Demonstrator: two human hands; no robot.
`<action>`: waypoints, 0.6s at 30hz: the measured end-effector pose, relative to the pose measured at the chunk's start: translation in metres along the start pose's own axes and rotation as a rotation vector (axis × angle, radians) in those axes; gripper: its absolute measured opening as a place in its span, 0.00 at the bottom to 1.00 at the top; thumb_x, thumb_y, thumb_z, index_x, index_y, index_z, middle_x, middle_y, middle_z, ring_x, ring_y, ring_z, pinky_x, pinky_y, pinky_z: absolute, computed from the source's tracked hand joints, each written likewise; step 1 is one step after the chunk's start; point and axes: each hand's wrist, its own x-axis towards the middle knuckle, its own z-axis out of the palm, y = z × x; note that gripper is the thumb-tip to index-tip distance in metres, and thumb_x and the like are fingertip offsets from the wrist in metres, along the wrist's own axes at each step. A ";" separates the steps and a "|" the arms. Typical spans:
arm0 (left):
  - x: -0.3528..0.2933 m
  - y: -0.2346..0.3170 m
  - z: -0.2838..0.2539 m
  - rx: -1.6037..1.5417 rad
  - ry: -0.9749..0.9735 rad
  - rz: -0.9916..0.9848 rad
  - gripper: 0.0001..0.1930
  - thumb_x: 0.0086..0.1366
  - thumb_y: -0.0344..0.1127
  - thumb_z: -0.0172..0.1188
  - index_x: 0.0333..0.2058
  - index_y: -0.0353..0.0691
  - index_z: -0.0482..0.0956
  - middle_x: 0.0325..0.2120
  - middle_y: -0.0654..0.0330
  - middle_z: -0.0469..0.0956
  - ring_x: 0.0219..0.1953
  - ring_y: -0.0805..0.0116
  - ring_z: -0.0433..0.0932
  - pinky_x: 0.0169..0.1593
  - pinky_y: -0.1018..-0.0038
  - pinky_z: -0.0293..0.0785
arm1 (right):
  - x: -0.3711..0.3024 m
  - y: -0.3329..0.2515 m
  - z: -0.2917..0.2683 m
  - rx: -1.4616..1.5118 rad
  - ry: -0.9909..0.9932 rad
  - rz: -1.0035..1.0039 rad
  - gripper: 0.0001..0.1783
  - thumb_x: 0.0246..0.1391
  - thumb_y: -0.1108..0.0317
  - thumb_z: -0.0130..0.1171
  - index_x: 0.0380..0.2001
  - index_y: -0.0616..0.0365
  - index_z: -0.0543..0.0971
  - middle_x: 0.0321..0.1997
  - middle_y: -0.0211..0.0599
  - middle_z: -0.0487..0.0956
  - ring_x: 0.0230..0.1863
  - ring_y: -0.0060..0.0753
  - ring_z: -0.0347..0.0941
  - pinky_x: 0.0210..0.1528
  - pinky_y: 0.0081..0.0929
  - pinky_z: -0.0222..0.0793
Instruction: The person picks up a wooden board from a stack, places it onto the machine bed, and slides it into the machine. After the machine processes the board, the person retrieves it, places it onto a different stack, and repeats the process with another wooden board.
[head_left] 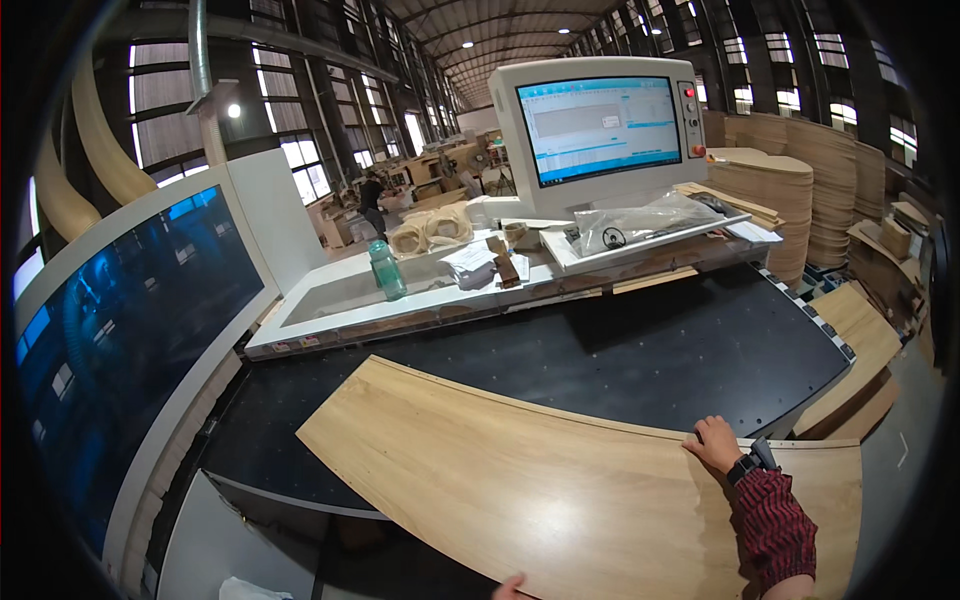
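The long pale wood-grain panel with a curved near edge [520, 470] lay slantwise across the flat black machine bed [660, 350], its far left corner well onto the bed and its near side reaching past the bed's near edge. The bed, it seemed, bore part of the weight, and the hands steadied the overhanging part.

The bare right hand [713, 444], below a dark wristwatch [752, 462] and a red-and-black sleeve [776, 525], had its fingers bent at the panel's far edge, probably to control its angle; whether the thumb gripped underneath could not be told. Only a little of the bare left hand [510, 588] showed at the near edge, perhaps supporting it; its grip was hidden.

Beyond the bed, a long white metal frame [268, 340] barred the far side, bearing a translucent green bottle [386, 270] and a white-cased monitor [600, 130]. To the left, a large dark glossy window panel [130, 360] closed off that side. Tall stacks of curved wooden sheets [770, 200] stood at the far right.
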 end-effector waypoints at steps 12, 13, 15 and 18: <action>0.045 0.125 -0.019 0.283 0.052 0.422 0.19 0.67 0.36 0.34 0.52 0.31 0.59 0.50 0.52 0.65 0.51 0.58 0.65 0.54 0.63 0.64 | -0.020 -0.015 -0.003 -0.073 0.146 0.065 0.22 0.41 0.53 0.60 0.30 0.61 0.71 0.30 0.46 0.69 0.38 0.48 0.63 0.40 0.38 0.62; 0.037 0.124 -0.018 0.497 0.097 0.503 0.16 0.64 0.29 0.38 0.48 0.27 0.62 0.43 0.50 0.69 0.44 0.61 0.69 0.46 0.68 0.67 | -0.023 -0.016 -0.004 -0.103 0.140 0.073 0.23 0.41 0.51 0.60 0.30 0.62 0.71 0.31 0.47 0.69 0.38 0.48 0.63 0.40 0.38 0.63; 0.034 0.122 -0.015 0.526 0.157 0.565 0.14 0.60 0.23 0.43 0.45 0.22 0.63 0.30 0.48 0.73 0.31 0.62 0.73 0.34 0.72 0.70 | -0.030 -0.019 -0.008 -0.140 0.142 0.085 0.25 0.41 0.49 0.59 0.29 0.63 0.71 0.31 0.48 0.69 0.38 0.49 0.64 0.40 0.37 0.63; 0.023 0.124 -0.017 0.531 0.170 0.537 0.17 0.58 0.24 0.44 0.47 0.21 0.62 0.28 0.45 0.72 0.30 0.60 0.72 0.34 0.72 0.70 | -0.048 -0.024 -0.017 -0.177 0.072 0.087 0.28 0.40 0.46 0.59 0.28 0.64 0.71 0.31 0.49 0.71 0.37 0.50 0.66 0.39 0.38 0.65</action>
